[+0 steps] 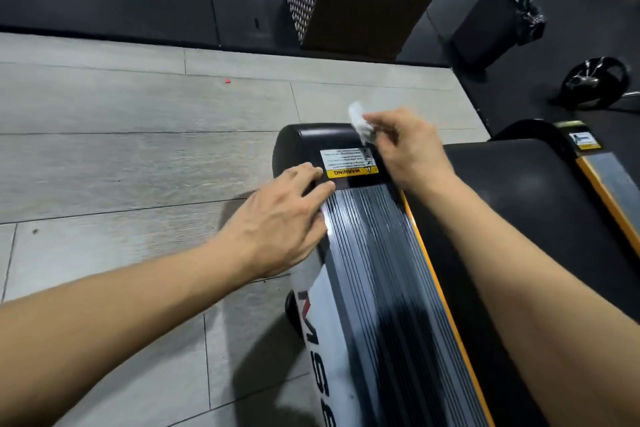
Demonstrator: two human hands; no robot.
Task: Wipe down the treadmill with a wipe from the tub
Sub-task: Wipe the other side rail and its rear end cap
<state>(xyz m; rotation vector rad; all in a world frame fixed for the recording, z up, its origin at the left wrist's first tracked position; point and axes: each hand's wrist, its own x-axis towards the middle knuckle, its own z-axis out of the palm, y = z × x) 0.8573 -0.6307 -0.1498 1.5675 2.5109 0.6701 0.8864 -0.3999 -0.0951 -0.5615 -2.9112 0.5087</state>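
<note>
- Head view: your right hand [405,146], centre of frame, pinches a crumpled white wipe [360,123] at the treadmill [381,253] rail's far end, just above the warning label [348,163].
- Your left hand [280,218] rests with fingers nearly straight on the rail's left edge, holding nothing.
- A wicker box [346,0] stands at upper centre.

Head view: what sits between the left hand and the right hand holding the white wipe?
In the head view, the white-and-yellow warning label on the treadmill's black end cap lies between the left hand and the right hand pinching the crumpled white wipe.
</note>
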